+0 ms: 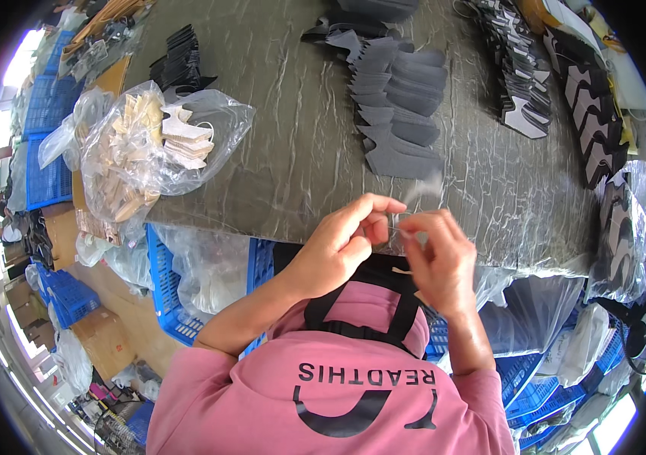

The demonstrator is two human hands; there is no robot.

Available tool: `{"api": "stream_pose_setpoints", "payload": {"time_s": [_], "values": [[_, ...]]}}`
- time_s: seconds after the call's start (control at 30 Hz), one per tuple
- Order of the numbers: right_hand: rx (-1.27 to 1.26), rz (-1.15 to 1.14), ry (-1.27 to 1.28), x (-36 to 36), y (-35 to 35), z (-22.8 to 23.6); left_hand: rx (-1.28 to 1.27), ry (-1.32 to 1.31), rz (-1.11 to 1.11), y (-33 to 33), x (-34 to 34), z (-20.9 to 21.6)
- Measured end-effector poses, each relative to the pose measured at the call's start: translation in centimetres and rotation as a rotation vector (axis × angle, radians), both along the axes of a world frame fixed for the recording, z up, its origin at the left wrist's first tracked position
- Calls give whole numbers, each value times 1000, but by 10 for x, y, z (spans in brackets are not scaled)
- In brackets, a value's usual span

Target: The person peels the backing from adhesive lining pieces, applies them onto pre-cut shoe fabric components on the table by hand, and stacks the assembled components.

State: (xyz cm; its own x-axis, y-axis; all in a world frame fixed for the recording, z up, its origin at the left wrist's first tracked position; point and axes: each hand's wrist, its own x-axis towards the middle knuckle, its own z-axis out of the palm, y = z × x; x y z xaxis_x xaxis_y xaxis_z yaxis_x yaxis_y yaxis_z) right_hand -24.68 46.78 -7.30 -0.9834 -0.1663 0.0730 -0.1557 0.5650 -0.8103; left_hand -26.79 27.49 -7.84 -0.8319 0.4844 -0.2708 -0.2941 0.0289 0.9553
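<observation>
My left hand (349,235) and my right hand (442,254) meet at the near edge of the dark table (292,152). Each has its fingertips pinched together around something thin and pale between them, too small and smeared to name. A faint whitish blur stands just above the fingertips. Beyond my hands lies a long overlapping row of dark grey cut pieces (402,114), shaped like shoe uppers. The nearest grey piece is a short way from my fingers and is not touched by them.
On the left, an open clear plastic bag (220,114) holds cream cut pieces (186,140). Behind it sits a black stack (179,61). More rows of grey-and-black pieces (523,83) and black-edged pieces (588,129) line the right. Blue crates (167,296) stand below the table edge.
</observation>
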Motion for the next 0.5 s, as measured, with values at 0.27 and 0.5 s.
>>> {"api": "stream_pose_setpoints", "payload": {"time_s": [0.27,0.5], "values": [[-298,-460,-135,-1,38,1,-732,909,127,13,-32,-26],[-541,-384,-395,14,54,3,-801,870,-61,-8,8,-27]]}}
